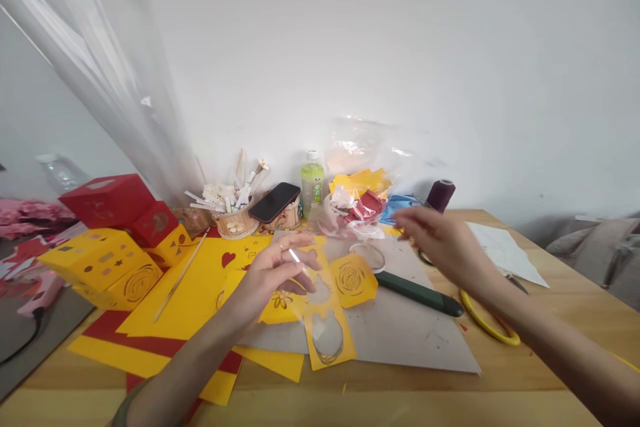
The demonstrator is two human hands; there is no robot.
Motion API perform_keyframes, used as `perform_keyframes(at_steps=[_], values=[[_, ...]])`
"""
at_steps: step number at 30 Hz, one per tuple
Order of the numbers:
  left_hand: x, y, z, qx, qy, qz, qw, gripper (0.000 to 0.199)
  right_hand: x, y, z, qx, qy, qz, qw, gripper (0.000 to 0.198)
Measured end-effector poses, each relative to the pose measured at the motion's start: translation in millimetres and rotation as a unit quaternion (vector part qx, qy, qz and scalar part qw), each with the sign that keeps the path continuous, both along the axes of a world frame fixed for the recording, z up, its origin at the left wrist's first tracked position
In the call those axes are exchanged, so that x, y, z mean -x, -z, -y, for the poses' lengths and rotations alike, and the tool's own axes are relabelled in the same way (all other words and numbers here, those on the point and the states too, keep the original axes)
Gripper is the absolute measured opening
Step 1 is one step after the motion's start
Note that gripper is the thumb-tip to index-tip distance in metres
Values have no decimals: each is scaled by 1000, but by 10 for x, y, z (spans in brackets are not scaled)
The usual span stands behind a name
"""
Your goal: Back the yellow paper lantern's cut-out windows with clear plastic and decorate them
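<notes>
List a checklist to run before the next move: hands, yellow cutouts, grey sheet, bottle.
1. Left hand grip on small white strip: cannot tell, contact unclear.
2. Right hand off blue packet: cannot tell, they overlap in view.
3. Rose-patterned yellow piece uncovered by hands: ok.
4. Grey sheet free of tools: not ok, dark green handle lies there.
5. Bottle upright, capped: ok.

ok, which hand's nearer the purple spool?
Right. The right hand is just below the purple spool in view; the left hand is well to its left, over yellow paper.
</notes>
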State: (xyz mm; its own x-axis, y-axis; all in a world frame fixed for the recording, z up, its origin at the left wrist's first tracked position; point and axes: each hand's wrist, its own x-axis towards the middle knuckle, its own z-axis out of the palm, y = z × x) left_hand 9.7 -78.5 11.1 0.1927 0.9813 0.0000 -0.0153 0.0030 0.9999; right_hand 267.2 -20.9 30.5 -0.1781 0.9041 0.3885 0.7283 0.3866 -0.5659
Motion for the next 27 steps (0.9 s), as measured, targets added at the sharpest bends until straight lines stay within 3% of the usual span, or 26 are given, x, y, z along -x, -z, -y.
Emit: perform_keyframes(at_steps=[4,9,12,19,27], values=[[69,138,66,-7,-115,40,993,52,54,490,29,38,-17,82,996,17],[169,326,133,5,-177,59,983,34,164,857,-25,91,-55,87,990,18],[234,394,152,-2,-218,62,974,27,166,886,-120,123,-78,67,987,17],[235,521,313,-8,-328,113,938,45,127,854,70,224,-111,22,968,18],[265,717,458,-75,-450,115,882,47,21,927,346,195,-97,43,975,24]])
